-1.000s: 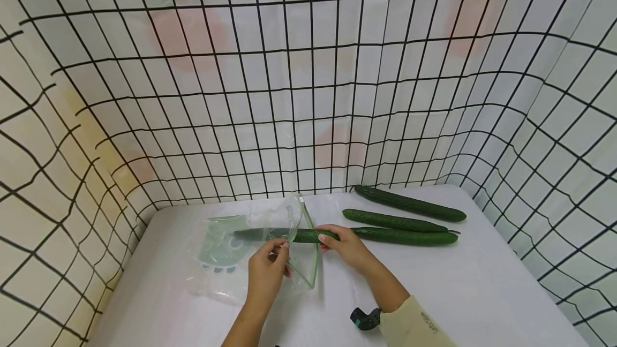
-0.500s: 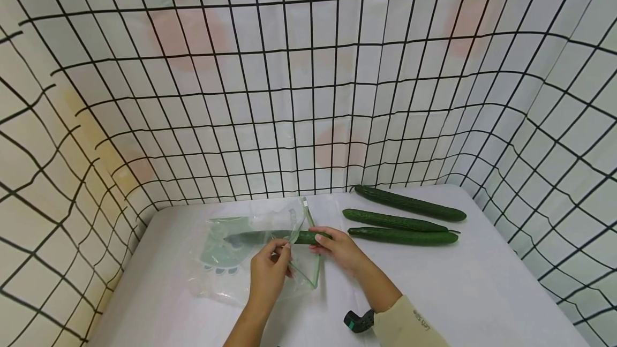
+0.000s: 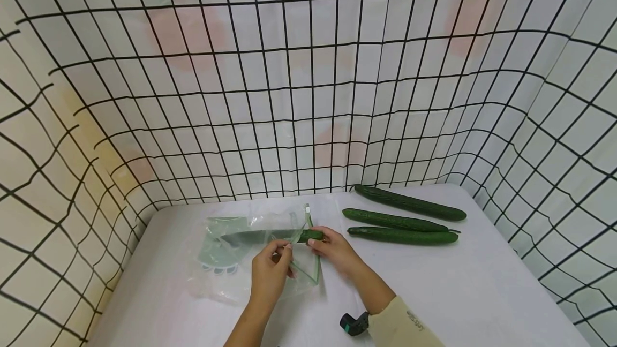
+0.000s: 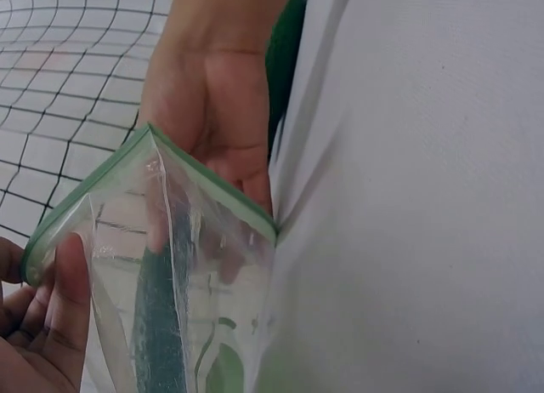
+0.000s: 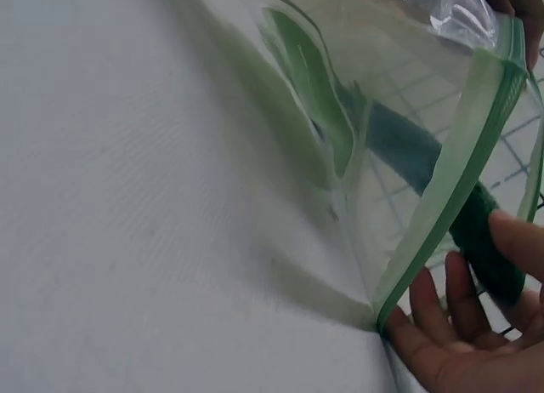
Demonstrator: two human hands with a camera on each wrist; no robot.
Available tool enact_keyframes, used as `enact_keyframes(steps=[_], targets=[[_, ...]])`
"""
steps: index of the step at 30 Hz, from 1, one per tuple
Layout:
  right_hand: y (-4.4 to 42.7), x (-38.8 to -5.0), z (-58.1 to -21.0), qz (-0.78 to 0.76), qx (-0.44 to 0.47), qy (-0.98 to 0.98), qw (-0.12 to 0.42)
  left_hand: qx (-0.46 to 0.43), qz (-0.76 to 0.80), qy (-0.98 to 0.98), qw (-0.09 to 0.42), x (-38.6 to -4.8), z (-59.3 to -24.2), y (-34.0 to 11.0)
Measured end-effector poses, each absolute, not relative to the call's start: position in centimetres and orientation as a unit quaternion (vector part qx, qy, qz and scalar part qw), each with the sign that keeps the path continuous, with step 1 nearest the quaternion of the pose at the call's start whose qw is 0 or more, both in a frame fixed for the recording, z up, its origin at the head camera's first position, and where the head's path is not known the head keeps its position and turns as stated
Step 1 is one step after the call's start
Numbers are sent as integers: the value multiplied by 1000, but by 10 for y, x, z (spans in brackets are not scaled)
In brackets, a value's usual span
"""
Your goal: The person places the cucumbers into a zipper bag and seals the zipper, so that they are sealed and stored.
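Observation:
A clear zip bag (image 3: pixel 224 253) with a green print lies on the white table, its green-edged mouth spread toward the right. My left hand (image 3: pixel 269 271) pinches one side of that mouth; the left wrist view shows the thumb and fingers on the green zip edge (image 4: pixel 93 177). Most of one cucumber (image 5: pixel 404 146) is inside the bag, seen through the plastic. Its near end (image 3: pixel 313 235) pokes out of the mouth, where my right hand (image 3: pixel 337 250) grips it. In the left wrist view, the right hand's fingers (image 4: pixel 155 214) show behind the plastic.
Three loose cucumbers lie at the back right: a far one (image 3: pixel 409 203), a middle one (image 3: pixel 395 220) and a near one (image 3: pixel 402 235). Black wire mesh (image 3: pixel 310 90) walls the table at the back and sides. A small black device (image 3: pixel 354 324) sits by the right sleeve.
The right hand has moved left, sliding the cucumber deeper into the bag, so less of it sticks out. The left hand keeps its pinch with a slight shift right.

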State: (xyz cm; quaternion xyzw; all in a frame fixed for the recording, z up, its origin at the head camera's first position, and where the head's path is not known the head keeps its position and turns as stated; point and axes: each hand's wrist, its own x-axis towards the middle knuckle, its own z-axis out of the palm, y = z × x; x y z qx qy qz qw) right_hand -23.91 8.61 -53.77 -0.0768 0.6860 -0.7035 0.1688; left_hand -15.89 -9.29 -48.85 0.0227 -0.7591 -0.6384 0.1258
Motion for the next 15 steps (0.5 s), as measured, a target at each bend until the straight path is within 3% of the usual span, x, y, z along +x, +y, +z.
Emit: enact_keyframes(steps=[10,15], targets=[[79,-240,-532,-677,-71,711,177,32,-630,-766,123,-161,-490,-97],[76,-243,-536,-671,-64,723,153,32,-625,-770,121,-161,-491,-98]])
